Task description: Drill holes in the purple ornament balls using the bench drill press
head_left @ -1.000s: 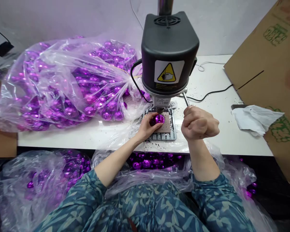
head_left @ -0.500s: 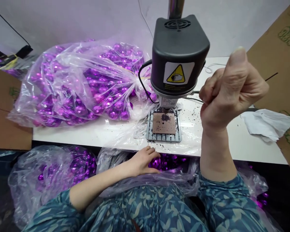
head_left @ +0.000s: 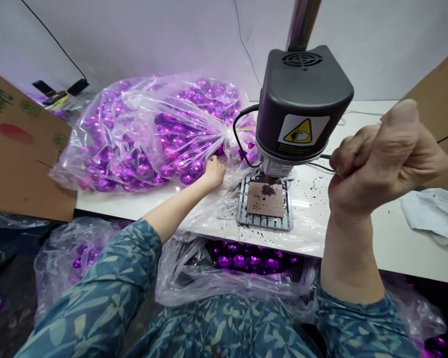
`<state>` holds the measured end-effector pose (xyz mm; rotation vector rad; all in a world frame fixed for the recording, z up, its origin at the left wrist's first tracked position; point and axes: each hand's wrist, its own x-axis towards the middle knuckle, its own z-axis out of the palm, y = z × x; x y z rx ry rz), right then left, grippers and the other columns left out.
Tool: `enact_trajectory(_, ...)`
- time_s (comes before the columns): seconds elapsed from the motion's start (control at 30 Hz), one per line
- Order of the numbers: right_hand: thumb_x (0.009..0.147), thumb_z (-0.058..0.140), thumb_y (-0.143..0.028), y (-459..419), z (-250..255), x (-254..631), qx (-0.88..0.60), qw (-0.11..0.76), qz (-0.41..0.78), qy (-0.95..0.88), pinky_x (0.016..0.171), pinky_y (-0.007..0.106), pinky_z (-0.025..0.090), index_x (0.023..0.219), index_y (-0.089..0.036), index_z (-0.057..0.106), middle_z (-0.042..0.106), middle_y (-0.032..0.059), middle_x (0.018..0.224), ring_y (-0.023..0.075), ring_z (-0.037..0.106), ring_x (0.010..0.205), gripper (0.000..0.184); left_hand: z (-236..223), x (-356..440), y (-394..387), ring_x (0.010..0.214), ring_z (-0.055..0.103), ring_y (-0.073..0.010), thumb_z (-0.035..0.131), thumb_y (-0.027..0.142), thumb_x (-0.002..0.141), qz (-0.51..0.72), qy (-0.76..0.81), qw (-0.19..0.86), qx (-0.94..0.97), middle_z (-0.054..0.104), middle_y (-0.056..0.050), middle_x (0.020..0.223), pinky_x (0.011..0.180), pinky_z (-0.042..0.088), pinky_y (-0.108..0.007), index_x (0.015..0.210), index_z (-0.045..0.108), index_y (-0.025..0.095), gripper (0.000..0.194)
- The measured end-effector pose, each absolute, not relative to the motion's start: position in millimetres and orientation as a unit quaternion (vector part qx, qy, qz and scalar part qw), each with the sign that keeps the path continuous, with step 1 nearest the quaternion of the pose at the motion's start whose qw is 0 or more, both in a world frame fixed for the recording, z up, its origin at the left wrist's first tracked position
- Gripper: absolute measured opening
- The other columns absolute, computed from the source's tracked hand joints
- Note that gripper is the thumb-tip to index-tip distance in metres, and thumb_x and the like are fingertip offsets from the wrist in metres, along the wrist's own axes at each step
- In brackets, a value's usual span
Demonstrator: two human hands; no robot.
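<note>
A clear plastic bag of faceted purple balls (head_left: 145, 134) lies at ten o'clock; at its four o'clock, the left hand (head_left: 214, 173) curls its fingers, contents indiscernible. A square brown board (head_left: 259, 206) occupies seven o'clock from the black drill press (head_left: 304, 99); at four, the right hand (head_left: 381, 161) closes around its lever (head_left: 324, 156).

Printed cardboard box (head_left: 26, 149), pale wall (head_left: 171, 40)

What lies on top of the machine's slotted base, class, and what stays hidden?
A brown board with a small dark hole lies on the slotted base; dark scraps are scattered over both. The slots beneath the board cannot be seen.
</note>
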<state>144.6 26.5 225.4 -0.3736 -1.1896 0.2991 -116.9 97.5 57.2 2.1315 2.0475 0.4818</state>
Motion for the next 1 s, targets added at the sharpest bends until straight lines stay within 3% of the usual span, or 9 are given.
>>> enact_trajectory(0.1,0.093,0.06,-0.036,26.1,224.4,144.3,-0.178,0.809,0.135,-0.544,0.04,0.028,0.017,0.043,-0.016,0.033,0.022,-0.0042,0.041,0.004,0.036,0.034,0.061,64.5,-116.5,96.8,0.112,0.057,-0.0442,0.074,0.006,0.069,0.167,0.683,0.065,0.708,0.068,-0.021,0.083,0.098,0.043,-0.058,0.072,0.065,0.013,0.012)
enact_trajectory(0.23,0.091,0.063,-0.038,25.3,222.0,144.1,-0.18,0.816,0.138,-0.532,0.039,0.03,0.016,0.042,-0.016,0.033,0.018,-0.0046,0.039,0.0054,0.035,0.033,0.062,87.3,-121.4,64.1,0.11,0.061,-0.0356,0.076,0.022,0.08,0.298,0.636,0.072,0.708,0.073,-0.015,0.102,0.099,0.048,-0.051,0.105,0.072,0.019,0.025)
enact_trajectory(0.3,0.09,0.063,-0.039,24.7,221.2,144.5,-0.185,0.816,0.137,-0.531,0.039,0.03,0.017,0.041,-0.017,0.033,0.016,-0.0047,0.038,0.0063,0.035,0.033,0.062,94.9,-120.5,39.6,0.1,0.066,-0.0284,0.073,0.036,0.088,0.407,0.602,0.162,0.667,0.074,-0.011,0.105,0.089,0.054,-0.044,0.118,0.068,0.023,0.033)
enact_trajectory(0.43,0.093,0.06,-0.039,24.4,221.1,144.7,-0.171,0.812,0.132,-0.542,0.039,0.03,0.016,0.043,-0.016,0.034,0.019,-0.0044,0.04,0.0054,0.035,0.033,0.06,93.5,-106.0,1.5,0.075,0.071,-0.0182,0.069,0.052,0.091,0.482,0.521,0.496,0.501,0.074,-0.009,0.107,0.067,0.059,-0.034,0.128,0.061,0.025,0.046)
enact_trajectory(0.5,0.092,0.061,-0.038,24.9,221.1,144.4,-0.159,0.813,0.131,-0.544,0.04,0.03,0.016,0.044,-0.016,0.034,0.022,-0.0045,0.041,0.0044,0.035,0.034,0.06,87.7,-94.8,-5.8,0.079,0.072,-0.0186,0.074,0.05,0.087,0.485,0.484,0.599,0.415,0.074,-0.01,0.113,0.071,0.061,-0.036,0.124,0.062,0.025,0.046)
enact_trajectory(0.6,0.092,0.061,-0.038,25.6,220.5,144.1,-0.156,0.814,0.134,-0.544,0.039,0.03,0.016,0.044,-0.016,0.034,0.02,-0.0047,0.04,0.0049,0.034,0.033,0.059,78.4,-79.4,-7.1,0.088,0.073,-0.0206,0.079,0.051,0.082,0.493,0.455,0.657,0.344,0.073,-0.011,0.116,0.078,0.063,-0.039,0.115,0.062,0.024,0.046)
enact_trajectory(0.7,0.092,0.062,-0.039,25.1,219.9,144.4,-0.159,0.811,0.133,-0.547,0.04,0.03,0.017,0.044,-0.017,0.035,0.02,-0.0048,0.039,0.0054,0.033,0.033,0.059,70.4,-68.5,-6.8,0.093,0.073,-0.0216,0.089,0.048,0.071,0.485,0.448,0.655,0.366,0.073,-0.01,0.117,0.081,0.062,-0.041,0.114,0.058,0.023,0.058)
enact_trajectory(0.8,0.092,0.061,-0.041,22.8,219.7,144.6,-0.168,0.805,0.131,-0.554,0.042,0.029,0.02,0.045,-0.018,0.032,0.022,-0.0051,0.04,0.0052,0.034,0.035,0.06,64.4,-61.7,-8.2,0.094,0.071,-0.02,0.094,0.04,0.064,0.486,0.468,0.577,0.461,0.073,-0.008,0.108,0.085,0.059,-0.038,0.113,0.056,0.02,0.065)
enact_trajectory(1.0,0.094,0.056,-0.045,16.4,219.6,143.6,-0.225,0.795,0.124,-0.55,0.043,0.027,0.026,0.049,-0.02,0.031,0.02,-0.0055,0.042,0.0048,0.035,0.037,0.057,57.6,-55.8,-4.5,0.098,0.067,-0.0207,0.081,0.036,0.079,0.411,0.467,0.418,0.662,0.07,-0.01,0.112,0.089,0.056,-0.037,0.124,0.063,0.017,0.052)
